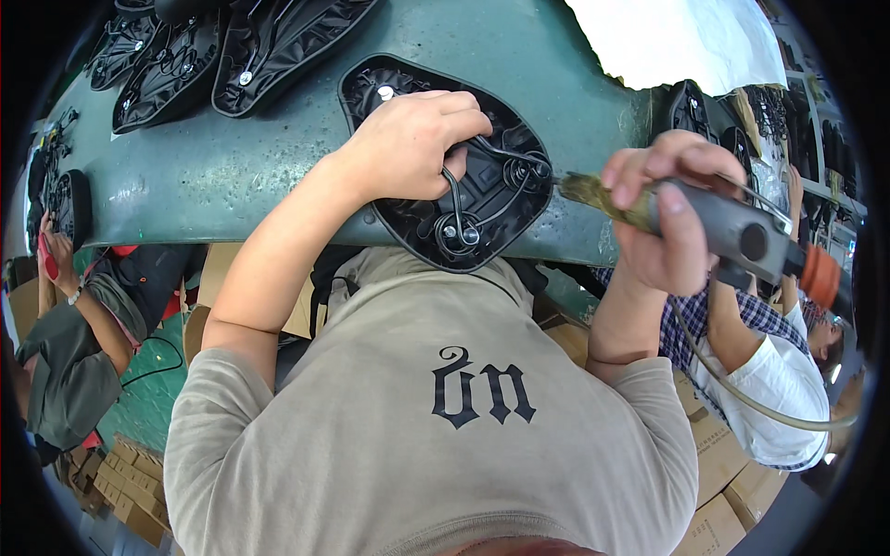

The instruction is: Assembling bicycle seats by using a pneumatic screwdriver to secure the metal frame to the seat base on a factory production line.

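Note:
A black bicycle saddle [482, 218] lies upside down at the near edge of the green table, its underside, bent metal rails and coil springs showing. My left hand [417, 139] is closed round the rail wire in the middle of the saddle, the wrist resting across its left side. In my right hand [663, 208] is a grey power screwdriver [732, 232] with a worn yellowish front and an orange ring at the back. Its tip points left at the coil spring [527, 172] by the saddle's right edge; whether the two touch I cannot tell.
More upturned saddles [269, 69] lie at the far left of the green table [250, 157]. A white sheet [686, 42] covers the far right, beside more black saddle parts. A cable [732, 389] hangs at the right. Co-workers sit on both sides; cardboard boxes [714, 454] stand below.

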Action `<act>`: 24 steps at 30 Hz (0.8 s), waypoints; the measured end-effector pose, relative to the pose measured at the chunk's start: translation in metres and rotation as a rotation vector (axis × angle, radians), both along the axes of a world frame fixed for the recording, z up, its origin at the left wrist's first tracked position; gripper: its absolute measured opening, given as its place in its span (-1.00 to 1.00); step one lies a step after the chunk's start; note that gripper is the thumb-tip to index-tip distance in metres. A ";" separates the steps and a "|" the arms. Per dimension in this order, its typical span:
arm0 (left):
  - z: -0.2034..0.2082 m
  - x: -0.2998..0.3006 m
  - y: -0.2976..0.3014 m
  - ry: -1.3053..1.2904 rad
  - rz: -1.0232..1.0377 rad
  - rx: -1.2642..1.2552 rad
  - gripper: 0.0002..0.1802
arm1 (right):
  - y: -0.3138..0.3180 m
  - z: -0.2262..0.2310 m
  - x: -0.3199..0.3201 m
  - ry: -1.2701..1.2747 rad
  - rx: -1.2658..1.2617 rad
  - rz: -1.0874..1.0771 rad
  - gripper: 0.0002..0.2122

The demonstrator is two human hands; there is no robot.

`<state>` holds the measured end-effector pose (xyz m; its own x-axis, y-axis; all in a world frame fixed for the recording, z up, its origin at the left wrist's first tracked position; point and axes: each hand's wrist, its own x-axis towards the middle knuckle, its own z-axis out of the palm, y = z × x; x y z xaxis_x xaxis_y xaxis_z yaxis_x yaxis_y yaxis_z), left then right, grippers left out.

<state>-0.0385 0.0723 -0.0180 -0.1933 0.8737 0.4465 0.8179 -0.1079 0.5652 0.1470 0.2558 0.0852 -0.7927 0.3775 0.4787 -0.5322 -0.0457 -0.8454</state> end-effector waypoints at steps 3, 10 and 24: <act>0.000 0.001 -0.002 -0.023 0.013 -0.035 -0.62 | 0.001 -0.011 -0.007 0.003 -0.015 0.002 -0.70; -0.004 0.002 -0.001 -0.011 0.028 0.042 -0.59 | 0.015 -0.020 -0.017 0.000 0.010 0.121 -0.75; 0.012 0.034 -0.013 -0.058 0.525 -0.021 -0.56 | -0.001 0.046 0.017 0.094 0.178 0.154 -0.64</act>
